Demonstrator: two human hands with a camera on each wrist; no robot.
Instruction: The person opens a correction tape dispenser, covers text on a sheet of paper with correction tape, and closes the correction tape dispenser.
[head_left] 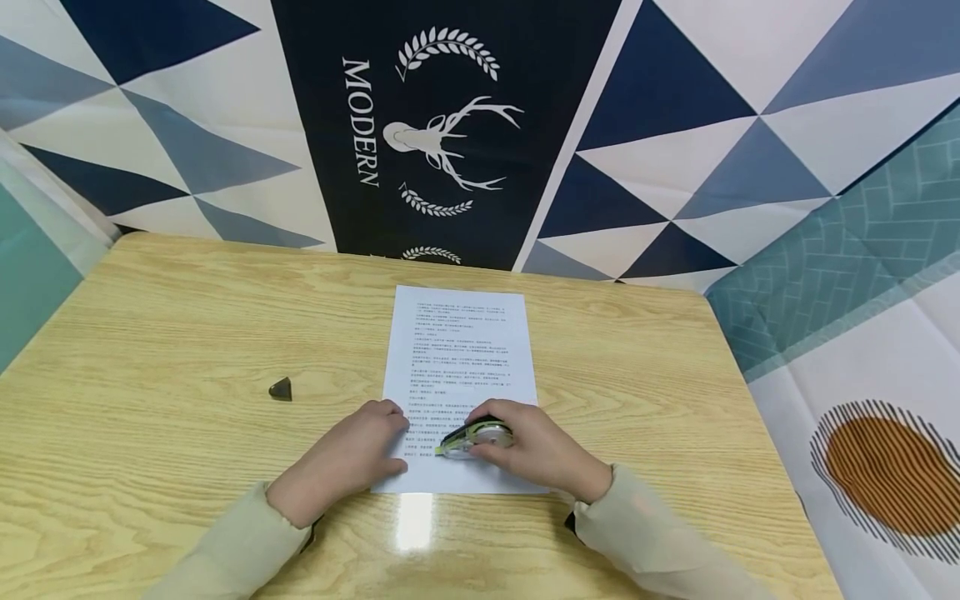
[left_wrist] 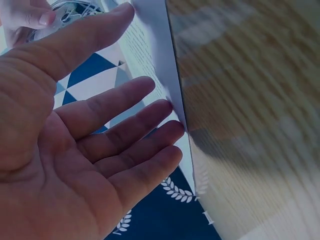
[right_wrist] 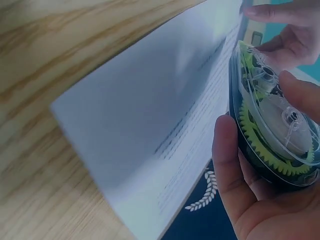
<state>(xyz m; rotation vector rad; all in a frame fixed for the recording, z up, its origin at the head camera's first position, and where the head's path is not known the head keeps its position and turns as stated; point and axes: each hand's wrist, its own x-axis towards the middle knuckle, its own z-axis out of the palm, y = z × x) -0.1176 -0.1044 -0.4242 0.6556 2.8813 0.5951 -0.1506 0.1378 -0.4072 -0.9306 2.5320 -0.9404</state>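
Observation:
A printed sheet of paper (head_left: 461, 333) lies on the wooden table. My right hand (head_left: 536, 446) grips a correction tape dispenser (right_wrist: 270, 115) with a clear case and green gear wheels. In the head view the tip of the correction tape points left, at the lower printed lines; whether it touches the paper I cannot tell. My left hand (head_left: 348, 454) rests on the sheet's left edge, its fingers loosely extended and thumb apart, as the left wrist view shows. No object sits in that palm.
A small dark cap (head_left: 281, 389) lies on the table (head_left: 187, 333) to the left of the sheet. Behind the table hangs a patterned cloth (head_left: 450, 233) with a deer head and triangles. Another patterned cloth (head_left: 787, 400) drops along the right side.

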